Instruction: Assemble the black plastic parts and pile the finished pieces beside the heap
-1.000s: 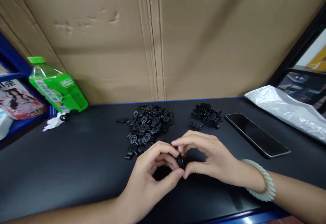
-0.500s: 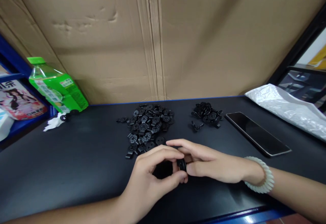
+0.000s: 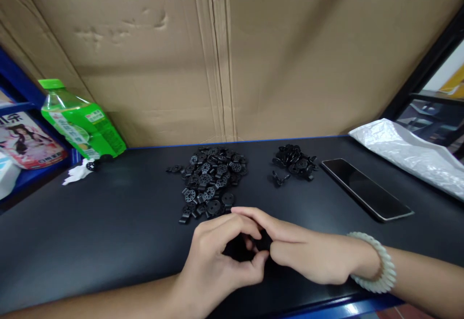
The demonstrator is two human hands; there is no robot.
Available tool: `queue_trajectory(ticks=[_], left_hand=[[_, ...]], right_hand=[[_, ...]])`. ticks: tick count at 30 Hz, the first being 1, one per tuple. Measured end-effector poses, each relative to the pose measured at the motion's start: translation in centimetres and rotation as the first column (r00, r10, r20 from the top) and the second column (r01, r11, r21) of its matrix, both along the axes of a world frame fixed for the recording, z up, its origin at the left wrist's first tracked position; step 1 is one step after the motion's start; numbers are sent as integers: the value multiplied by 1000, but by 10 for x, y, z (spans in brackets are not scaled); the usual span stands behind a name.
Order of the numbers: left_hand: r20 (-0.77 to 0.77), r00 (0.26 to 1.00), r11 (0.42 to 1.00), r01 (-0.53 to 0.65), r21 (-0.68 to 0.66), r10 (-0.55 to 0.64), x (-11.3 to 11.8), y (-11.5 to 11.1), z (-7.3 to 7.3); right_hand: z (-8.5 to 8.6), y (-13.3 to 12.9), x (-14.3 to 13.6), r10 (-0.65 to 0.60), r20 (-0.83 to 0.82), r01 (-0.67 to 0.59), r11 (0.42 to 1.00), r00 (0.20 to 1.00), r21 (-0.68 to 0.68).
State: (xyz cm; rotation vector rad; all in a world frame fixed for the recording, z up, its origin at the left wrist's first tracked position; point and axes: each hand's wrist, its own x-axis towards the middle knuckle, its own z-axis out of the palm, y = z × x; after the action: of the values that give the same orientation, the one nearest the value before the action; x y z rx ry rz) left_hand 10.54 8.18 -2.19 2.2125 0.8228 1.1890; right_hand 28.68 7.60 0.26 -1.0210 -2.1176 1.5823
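Observation:
Close to the table's front edge, a small round black plastic piece (image 3: 264,241) is pinched between both hands. My left hand (image 3: 226,249) curls its thumb and fingertips around the near side of it. From the right, my right hand (image 3: 304,246) presses against the same piece, its thumb bent and its forefinger reaching over the left fingers. Much of the piece is covered by fingers. Just beyond the hands lies a large heap of round black perforated plastic pieces with tabs (image 3: 213,174). A smaller pile of similar black pieces (image 3: 295,159) sits to its right.
A phone (image 3: 366,188) lies on the black table (image 3: 108,232) at the right, with a silvery bag (image 3: 406,150) behind it. At the left stand a green bottle (image 3: 85,125) and a crumpled tissue (image 3: 77,175). A cardboard wall (image 3: 152,58) closes off the back.
My right hand has turned and lowered slightly, its thumb now bent in against the black piece. The piece is more covered than before. Both piles look the same.

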Motion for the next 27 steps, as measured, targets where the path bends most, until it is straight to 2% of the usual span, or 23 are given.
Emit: queue_trajectory(ticks=[5,13,16,18,22,27], left_hand=[[-47,998,992,-26,122,32,-1,-2,0],[-59,998,983,15,186,-4,-2,0,-1],[-53,999,981,4,192,6,-2,1,-2],[-42,999,983,0,183,8,-2,2,-3],[-31,1000,986,2,166,4,-1,4,-4],[-14,1000,980,21,196,-19,0,5,-5]], right_hand=[[-2,-3,-2,-53,2,53,998,999,-30],[-7,-5,-1,-122,-65,118,991,990,-63],[-10,-4,-4,-179,-129,159,976,975,-150],[-15,-4,-8,-258,-224,192,942,940,-276],[-25,-3,-14,-427,-403,181,835,810,-521],[-23,-4,-19,-540,-448,137,734,712,-665]])
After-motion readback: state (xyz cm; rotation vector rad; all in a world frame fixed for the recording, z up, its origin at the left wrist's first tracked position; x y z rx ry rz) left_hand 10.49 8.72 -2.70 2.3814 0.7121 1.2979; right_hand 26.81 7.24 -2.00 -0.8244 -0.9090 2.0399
